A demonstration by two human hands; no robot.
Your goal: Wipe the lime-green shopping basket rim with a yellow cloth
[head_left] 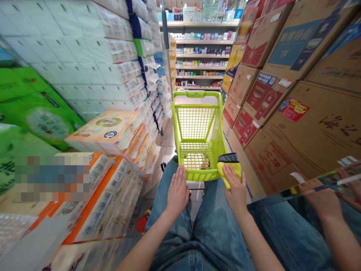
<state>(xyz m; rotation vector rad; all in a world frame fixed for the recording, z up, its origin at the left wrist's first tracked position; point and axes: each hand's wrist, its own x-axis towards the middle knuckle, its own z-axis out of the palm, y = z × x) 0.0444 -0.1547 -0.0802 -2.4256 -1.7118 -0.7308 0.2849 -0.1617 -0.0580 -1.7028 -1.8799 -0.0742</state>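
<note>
A yellow-green plastic shopping basket (197, 175) with grid walls stands between my knees, its open side facing me. My left hand (178, 191) lies at its near left corner, fingers stretched out and close together, with nothing in it. My right hand (233, 186) presses a yellow and grey cloth (238, 165) against the near right corner of the basket. The fingers lie over the cloth, and the thumb shows at the side. Inside, the basket's grid floor (194, 147) is visible.
Stacked tissue packs (107, 131) line the left side, and cardboard cartons (304, 116) rise on the right. A thin pole (166, 30) stands behind the basket's left side. Stocked shelves (203, 55) close off the far end. A mirror-like surface (282, 226) at lower right reflects jeans and hands.
</note>
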